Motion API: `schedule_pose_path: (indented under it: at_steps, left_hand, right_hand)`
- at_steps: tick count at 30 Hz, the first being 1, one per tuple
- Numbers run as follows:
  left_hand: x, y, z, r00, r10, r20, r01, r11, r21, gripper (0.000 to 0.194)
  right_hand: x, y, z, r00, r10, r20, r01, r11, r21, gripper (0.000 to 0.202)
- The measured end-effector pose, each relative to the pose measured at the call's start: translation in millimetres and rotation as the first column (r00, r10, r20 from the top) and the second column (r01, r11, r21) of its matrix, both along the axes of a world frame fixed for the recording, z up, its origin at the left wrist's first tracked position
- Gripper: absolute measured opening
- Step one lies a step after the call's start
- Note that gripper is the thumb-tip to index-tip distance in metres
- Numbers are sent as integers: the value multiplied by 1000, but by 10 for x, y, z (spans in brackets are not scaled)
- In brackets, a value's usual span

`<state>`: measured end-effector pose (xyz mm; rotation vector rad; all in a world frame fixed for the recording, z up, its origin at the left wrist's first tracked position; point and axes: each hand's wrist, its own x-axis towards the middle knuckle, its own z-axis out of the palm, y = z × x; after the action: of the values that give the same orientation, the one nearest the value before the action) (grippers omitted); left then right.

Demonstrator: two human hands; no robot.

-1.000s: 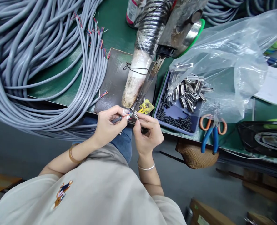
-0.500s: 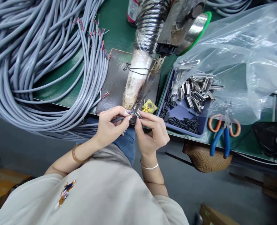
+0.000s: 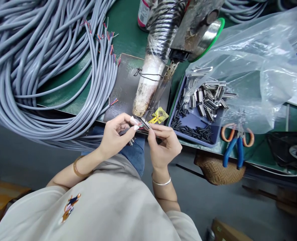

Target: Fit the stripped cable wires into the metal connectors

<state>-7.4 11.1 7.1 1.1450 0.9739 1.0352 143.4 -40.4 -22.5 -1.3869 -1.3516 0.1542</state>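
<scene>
Between the thumb and fingers of my left hand (image 3: 118,132), thin coloured wires (image 3: 140,125) are pinched; white covers sit on two of its fingertips. My right hand (image 3: 165,144) grips a small metal multi-pin connector (image 3: 144,123) by its right end, with the row of pins turned up. Wires and connector meet at the fingertips, but whether any wire is joined to a pin is too small to tell. Just above them, a soldering iron (image 3: 172,68) points down in its mount, its tip close to the connector. Beside the tip lies a yellow piece (image 3: 160,115).
Grey cables (image 3: 45,67) with stripped ends heap at the left. A fume hose (image 3: 148,80) hangs over a dark board (image 3: 120,80). To the right are a blue tray (image 3: 193,136) with connectors and black sleeves, a plastic bag (image 3: 251,67), pliers (image 3: 232,150) and a green-rimmed solder spool (image 3: 220,31).
The connector has turned and now shows its long pin row, slightly lower left of the iron's tip. My left fingers have shifted a little, and the grey cable by them is now hidden.
</scene>
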Motion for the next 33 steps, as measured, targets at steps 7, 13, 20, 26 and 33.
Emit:
schedule_pose_path:
  at_steps: [7,13,20,26,33]
  left_hand:
    - [-12,-28,-39,1000,-5,-17,4,998,-64,16]
    - [17,-17,-60,998,38,-45,-38,999,-7,13]
    - [88,-14,-70,988,103,-111,-91,990,106,17]
    - [136,-1,-72,981,128,-144,-103,980,169,15]
    - [154,1,-60,973,164,-163,-123,964,235,16]
  right_hand:
    - [-5,-16,27,997,24,72,-25,1000,12,14]
    - [-18,19,33,986,12,165,-21,999,50,16]
    - [-18,49,13,984,-21,179,9,998,63,15]
    - [-8,84,-12,985,-33,171,21,997,71,17]
    - [-2,110,35,985,-25,173,12,997,80,19]
